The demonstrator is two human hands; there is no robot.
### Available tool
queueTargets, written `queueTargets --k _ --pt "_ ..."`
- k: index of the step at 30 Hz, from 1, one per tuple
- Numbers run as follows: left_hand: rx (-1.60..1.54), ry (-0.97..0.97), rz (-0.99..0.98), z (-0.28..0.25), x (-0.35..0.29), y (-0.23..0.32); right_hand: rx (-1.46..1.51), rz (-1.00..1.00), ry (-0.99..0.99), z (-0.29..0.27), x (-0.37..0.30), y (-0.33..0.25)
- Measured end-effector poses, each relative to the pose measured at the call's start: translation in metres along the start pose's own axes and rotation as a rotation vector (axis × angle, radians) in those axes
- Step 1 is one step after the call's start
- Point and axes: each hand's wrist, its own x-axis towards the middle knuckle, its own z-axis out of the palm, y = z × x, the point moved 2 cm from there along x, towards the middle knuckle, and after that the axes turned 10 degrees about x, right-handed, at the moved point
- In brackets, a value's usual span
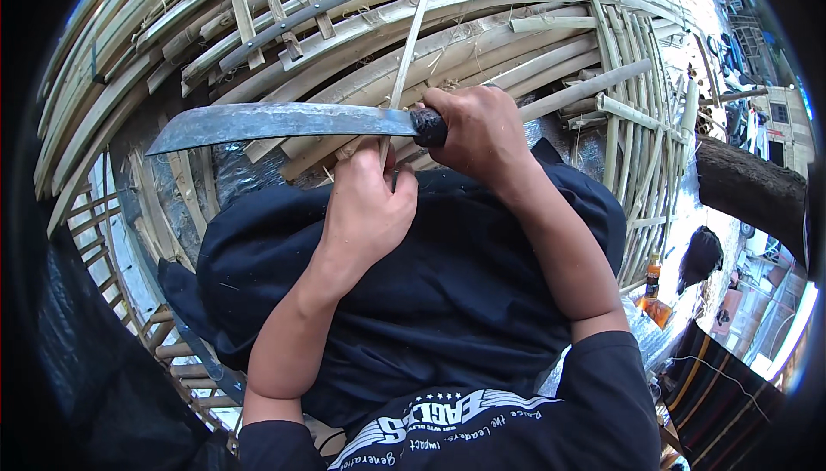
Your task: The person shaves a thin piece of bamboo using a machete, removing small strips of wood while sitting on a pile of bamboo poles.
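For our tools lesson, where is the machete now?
In the head view, left of centre, the machete is gripped by the right hand, its blade crossing a pale strip beside the left hand.

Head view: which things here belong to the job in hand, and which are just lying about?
In the job:
- Machete, in the right hand
- Thin bamboo strip, in the left hand, crossing the blade

Apparently just lying about:
- Bottle, at right
- Dark log, far right
- Dark striped sheet, lower right
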Motion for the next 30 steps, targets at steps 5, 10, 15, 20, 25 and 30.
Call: queueTargets --k 5,10,15,20,25,30 --pt "0.032 0.021 0.011 -0.003 -0.004 0.001 -0.045 -0.018 0.018 -0.002 0.000 -0.002" --pt "0.060 0.088 0.118 0.000 -0.006 -0.001 -0.042 -0.038 0.083 -0.004 -0.002 0.004" --pt "0.024 0.070 0.089 -0.004 -0.007 0.008 -0.047 -0.123 0.167 -0.009 -0.002 0.001" --pt "0.056 0.085 0.110 -0.006 -0.008 0.008 -0.051 -0.107 0.211 -0.012 -0.001 0.009" --pt "-0.034 -0.092 0.058 -0.004 -0.034 0.011 -0.171 0.097 0.363 -0.048 0.015 0.062" --pt "-0.012 -0.065 0.033 -0.001 -0.021 0.010 -0.060 0.119 0.243 -0.025 0.003 0.040"
